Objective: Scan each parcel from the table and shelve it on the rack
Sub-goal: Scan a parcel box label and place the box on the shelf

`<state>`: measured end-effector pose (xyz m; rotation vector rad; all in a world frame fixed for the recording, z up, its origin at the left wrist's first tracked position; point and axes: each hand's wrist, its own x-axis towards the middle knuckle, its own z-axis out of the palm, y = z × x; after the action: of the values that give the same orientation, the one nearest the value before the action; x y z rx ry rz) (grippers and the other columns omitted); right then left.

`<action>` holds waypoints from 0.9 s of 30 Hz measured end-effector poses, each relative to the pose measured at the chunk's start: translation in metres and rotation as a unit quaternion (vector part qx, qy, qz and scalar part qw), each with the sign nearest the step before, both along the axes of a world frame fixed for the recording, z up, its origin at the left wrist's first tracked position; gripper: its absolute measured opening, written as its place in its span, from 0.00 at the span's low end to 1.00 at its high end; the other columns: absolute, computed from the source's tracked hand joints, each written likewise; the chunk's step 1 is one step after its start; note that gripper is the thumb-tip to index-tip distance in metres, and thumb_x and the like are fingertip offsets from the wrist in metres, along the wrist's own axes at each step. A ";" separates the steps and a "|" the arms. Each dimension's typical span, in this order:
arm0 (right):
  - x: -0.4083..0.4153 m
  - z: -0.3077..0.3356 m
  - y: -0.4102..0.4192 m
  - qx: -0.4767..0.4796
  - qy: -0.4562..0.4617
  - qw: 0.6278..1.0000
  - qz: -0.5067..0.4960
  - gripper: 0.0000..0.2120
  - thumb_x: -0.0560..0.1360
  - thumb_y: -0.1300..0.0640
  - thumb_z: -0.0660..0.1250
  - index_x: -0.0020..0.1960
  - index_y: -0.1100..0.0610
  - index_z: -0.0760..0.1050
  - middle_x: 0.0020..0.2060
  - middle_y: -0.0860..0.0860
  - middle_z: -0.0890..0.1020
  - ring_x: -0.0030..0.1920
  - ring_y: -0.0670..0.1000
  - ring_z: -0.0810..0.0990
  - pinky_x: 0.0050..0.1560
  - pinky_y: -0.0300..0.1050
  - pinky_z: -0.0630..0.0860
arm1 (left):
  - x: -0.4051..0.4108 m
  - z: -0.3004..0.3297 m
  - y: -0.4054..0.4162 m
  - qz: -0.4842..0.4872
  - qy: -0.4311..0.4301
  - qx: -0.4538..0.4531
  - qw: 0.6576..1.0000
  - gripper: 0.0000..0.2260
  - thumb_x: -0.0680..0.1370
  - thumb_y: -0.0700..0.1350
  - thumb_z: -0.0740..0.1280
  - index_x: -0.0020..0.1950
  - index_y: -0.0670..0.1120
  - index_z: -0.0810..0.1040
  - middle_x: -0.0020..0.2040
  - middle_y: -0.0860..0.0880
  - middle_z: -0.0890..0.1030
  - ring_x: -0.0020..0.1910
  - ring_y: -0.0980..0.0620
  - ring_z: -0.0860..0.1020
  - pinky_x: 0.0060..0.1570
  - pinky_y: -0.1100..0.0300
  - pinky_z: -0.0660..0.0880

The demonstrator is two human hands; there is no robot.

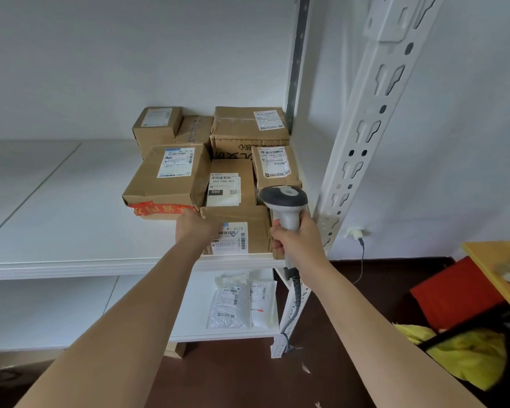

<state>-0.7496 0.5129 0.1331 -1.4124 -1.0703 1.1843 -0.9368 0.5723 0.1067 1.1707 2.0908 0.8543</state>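
Our two bare forearms reach up from the bottom of the view toward a white metal rack (pixel 71 265). We have our right hand (pixel 296 240) clenched around the handle of a grey handheld barcode scanner (pixel 284 201), whose dark head sits upright above the fist and whose coiled grey cable (pixel 292 313) hangs down past the rack's lower shelf. We rest our left hand (pixel 193 226) on the nearest brown cardboard parcel (pixel 239 228), which lies at the front edge of the upper shelf with its white barcode label facing up; the fingers lie over the parcel's left part, and we cannot tell whether they grip it or merely rest there. Just behind and to the left of that parcel sits a larger brown box with red printed tape (pixel 168 181) along its front. A small box marked 060 (pixel 228 184) stands between it and another labelled box (pixel 274 167) near the rack's right post (pixel 362 125). Three more cardboard boxes crowd the back against the white wall. On the lower shelf lie two pale plastic mailer bags (pixel 242 304) side by side. At the right we see a wooden counter edge (pixel 495 272), a red bin (pixel 457 293) and a yellow bag (pixel 465 357) on the dark floor.
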 end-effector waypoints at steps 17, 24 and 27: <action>0.089 -0.005 -0.138 -0.021 0.024 0.993 -0.110 0.11 0.74 0.70 0.69 0.52 0.59 0.74 0.44 0.56 0.81 0.27 0.45 0.76 0.29 0.36 0.74 | 0.134 -0.033 -0.096 -0.250 0.000 0.329 0.911 0.05 0.67 0.38 0.57 0.31 0.43 0.65 0.28 0.50 0.65 0.28 0.51 0.64 0.28 0.61 0.59; 0.239 -0.009 -0.230 -0.009 0.012 0.954 -0.299 0.12 0.75 0.70 0.69 0.49 0.55 0.74 0.41 0.53 0.80 0.28 0.48 0.76 0.30 0.40 0.73 | 0.291 -0.041 -0.142 -0.363 -0.017 0.272 0.891 0.08 0.71 0.31 0.60 0.34 0.41 0.73 0.32 0.48 0.74 0.33 0.47 0.72 0.34 0.58 0.65; 0.308 -0.009 -0.276 -0.007 0.029 0.934 -0.356 0.10 0.75 0.70 0.67 0.50 0.57 0.73 0.40 0.53 0.79 0.25 0.47 0.74 0.30 0.41 0.72 | 0.371 -0.039 -0.166 -0.396 -0.006 0.241 0.886 0.09 0.72 0.33 0.60 0.35 0.43 0.75 0.35 0.48 0.77 0.36 0.47 0.74 0.36 0.58 0.67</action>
<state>-0.4413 0.2370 0.1238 -1.5722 -0.4271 0.6894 -0.5658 0.4066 0.0678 2.0563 1.1818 0.9602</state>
